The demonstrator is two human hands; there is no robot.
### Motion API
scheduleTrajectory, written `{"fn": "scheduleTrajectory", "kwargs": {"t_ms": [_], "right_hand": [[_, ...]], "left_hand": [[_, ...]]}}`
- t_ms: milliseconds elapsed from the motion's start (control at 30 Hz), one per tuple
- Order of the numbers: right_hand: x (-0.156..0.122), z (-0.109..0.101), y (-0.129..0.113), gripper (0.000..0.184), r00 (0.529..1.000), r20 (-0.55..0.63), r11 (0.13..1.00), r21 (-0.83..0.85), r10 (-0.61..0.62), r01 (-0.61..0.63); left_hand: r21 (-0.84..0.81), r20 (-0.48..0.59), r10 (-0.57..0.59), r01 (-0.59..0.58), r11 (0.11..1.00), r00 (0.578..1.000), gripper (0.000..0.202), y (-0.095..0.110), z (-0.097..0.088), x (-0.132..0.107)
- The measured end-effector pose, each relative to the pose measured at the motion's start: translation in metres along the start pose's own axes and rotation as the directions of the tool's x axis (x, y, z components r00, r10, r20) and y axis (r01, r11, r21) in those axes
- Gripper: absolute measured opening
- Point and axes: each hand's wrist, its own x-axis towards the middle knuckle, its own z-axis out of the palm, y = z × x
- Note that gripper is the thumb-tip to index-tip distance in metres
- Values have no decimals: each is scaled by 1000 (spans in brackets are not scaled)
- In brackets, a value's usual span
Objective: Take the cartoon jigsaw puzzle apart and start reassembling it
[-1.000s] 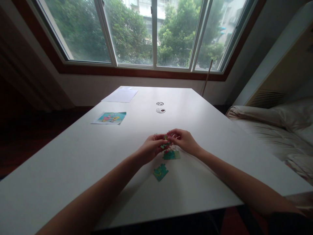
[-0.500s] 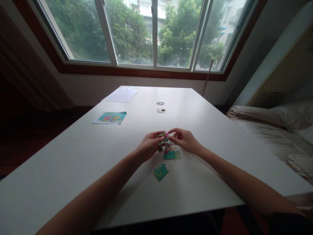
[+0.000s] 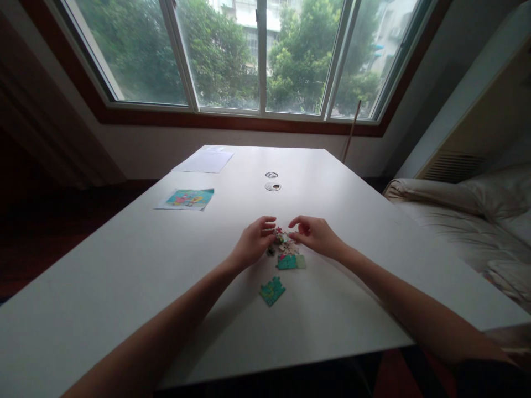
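A small heap of colourful jigsaw pieces (image 3: pixel 284 240) lies on the white table (image 3: pixel 124 276) between my two hands. My left hand (image 3: pixel 252 244) rests just left of the heap with thumb and fingers apart and nothing in them. My right hand (image 3: pixel 316 234) is just right of it, its curled fingertips touching the heap's edge; whether they pinch a piece is unclear. A joined teal block of pieces (image 3: pixel 291 262) lies right below the heap. Another teal joined section (image 3: pixel 272 291) sits closer to me.
A printed picture sheet (image 3: pixel 187 199) lies at the left of the table and a white paper (image 3: pixel 206 162) at the far end. Two round cable ports (image 3: pixel 272 187) sit mid-table. A bed with pale bedding (image 3: pixel 464 221) stands to the right, windows behind.
The cluster of pieces that both hands held lifted together now lies on the table. My hands have drawn slightly apart and my left fingers have spread.
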Motion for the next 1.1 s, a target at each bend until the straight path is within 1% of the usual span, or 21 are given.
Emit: {"fn": "scheduleTrajectory", "kwargs": {"t_ms": [33, 67, 133, 167, 200, 300, 367, 433, 500, 600, 667, 767, 833, 933, 1000, 1100], "right_hand": [[-1, -5, 0, 21, 996, 82, 999, -24, -19, 21], [-3, -11, 0, 23, 981, 190, 998, -36, -44, 51], [-6, -20, 0, 30, 921, 380, 992, -48, -87, 114], [-8, -23, 0, 33, 897, 431, 988, -65, -97, 138], [-9, -24, 0, 35, 886, 454, 984, -91, -93, 150], [-10, -25, -1, 34, 877, 479, 982, -142, -42, 124], [-9, -24, -1, 34, 852, 524, 986, -143, 3, 85], [-9, -25, -1, 35, 826, 562, 988, -144, 32, 60], [-9, -27, -1, 37, 816, 577, 988, -142, 34, 60], [-9, -29, -2, 40, 810, 586, 990, -125, 26, 59], [-9, -29, -3, 40, 795, 606, 993, -105, 24, 50], [-8, -29, -5, 34, 767, 641, 996, -81, 19, 44], [-7, -28, -5, 31, 759, 651, 996, -79, 22, 39], [-6, -27, -1, 37, 771, 636, 994, -103, 42, 30], [-6, -26, 3, 42, 779, 624, 991, -130, 56, 34], [-7, -26, 7, 41, 773, 632, 986, -154, 53, 58]], "left_hand": [[89, -23, 43, -41, 995, 999, 33, 1, -3, 1], [175, -33, 87, -80, 981, 996, 29, 2, -6, 1], [330, -12, 168, -155, 931, 986, 21, 6, -11, 1], [395, 22, 198, -191, 899, 980, 17, 9, -12, 1], [451, 69, 218, -225, 864, 974, 14, 11, -12, 0], [570, 243, 212, -316, 759, 947, 8, 15, -9, -5], [620, 342, 177, -363, 696, 923, 9, 15, -5, -9], [659, 411, 136, -397, 639, 901, 16, 14, -2, -13], [691, 456, 94, -418, 590, 885, 23, 15, -1, -15], [726, 486, 48, -433, 534, 873, 26, 18, 0, -17], [740, 496, 27, -439, 509, 868, 28, 21, 2, -18], [760, 500, -8, -434, 484, 866, 31, 25, 5, -21], [774, 495, -34, -422, 472, 869, 28, 26, 8, -23], [785, 487, -67, -403, 470, 871, 19, 27, 8, -24], [784, 490, -88, -393, 481, 868, 18, 28, 6, -24], [762, 512, -110, -391, 516, 852, 18, 27, 2, -22]]}}
